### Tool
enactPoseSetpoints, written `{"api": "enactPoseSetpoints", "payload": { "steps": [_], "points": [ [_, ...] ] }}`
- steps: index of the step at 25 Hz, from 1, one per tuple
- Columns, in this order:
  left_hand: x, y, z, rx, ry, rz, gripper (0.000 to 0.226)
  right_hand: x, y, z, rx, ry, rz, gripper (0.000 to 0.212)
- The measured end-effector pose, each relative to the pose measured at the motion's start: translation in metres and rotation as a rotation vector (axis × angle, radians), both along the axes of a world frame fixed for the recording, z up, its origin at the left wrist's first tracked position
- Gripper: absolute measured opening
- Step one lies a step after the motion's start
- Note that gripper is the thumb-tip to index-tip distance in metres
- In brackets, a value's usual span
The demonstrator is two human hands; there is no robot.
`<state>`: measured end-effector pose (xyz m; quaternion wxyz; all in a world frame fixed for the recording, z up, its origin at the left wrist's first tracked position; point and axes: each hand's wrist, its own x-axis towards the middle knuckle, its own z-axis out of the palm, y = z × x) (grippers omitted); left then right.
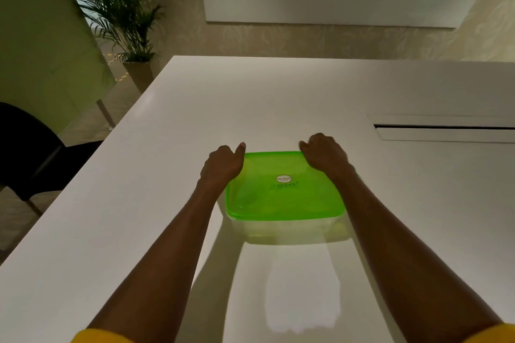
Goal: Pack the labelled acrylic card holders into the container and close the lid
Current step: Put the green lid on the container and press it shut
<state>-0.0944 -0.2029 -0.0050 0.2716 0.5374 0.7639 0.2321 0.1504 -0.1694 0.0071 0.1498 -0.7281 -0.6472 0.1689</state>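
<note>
A clear plastic container (287, 231) stands on the white table (167, 175) with its bright green lid (281, 198) lying on top. The lid bears a round sticker and handwritten lettering. My left hand (223, 166) grips the lid's far left corner, fingers curled over the edge and thumb pointing up. My right hand (324, 154) grips the far right corner in the same way. No acrylic card holders show on the table; whatever is inside is hidden by the lid.
A long cable slot (446, 131) is cut into the table at the right. A dark chair (30, 147) stands off the table's left edge. A potted palm (122, 14) stands on the floor beyond the far left corner.
</note>
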Motion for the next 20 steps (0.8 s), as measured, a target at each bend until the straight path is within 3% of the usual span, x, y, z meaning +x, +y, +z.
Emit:
{"api": "enactPoseSetpoints", "payload": {
  "steps": [4,7,9,11,16,20],
  "points": [
    [-0.008,0.023,-0.004,-0.081,-0.145,0.003,0.082,0.031,0.009,-0.008,-0.224,0.586,-0.125,0.038],
    [-0.009,0.033,-0.005,-0.136,-0.217,-0.057,0.070,0.030,0.013,-0.013,-0.291,0.776,-0.155,0.027],
    [-0.008,0.036,-0.002,-0.160,-0.267,-0.073,0.058,0.027,0.015,-0.012,-0.287,0.772,-0.164,0.022],
    [-0.005,0.040,0.001,-0.139,-0.295,-0.059,0.055,0.027,0.020,-0.013,-0.265,0.674,-0.171,0.029],
    [0.004,0.044,0.004,0.053,-0.237,0.023,0.062,0.027,0.026,-0.010,-0.093,0.561,-0.219,0.040],
    [0.007,0.034,0.007,0.049,-0.217,0.095,0.061,0.030,0.017,-0.003,-0.008,0.429,-0.200,0.053]
  ]
}}
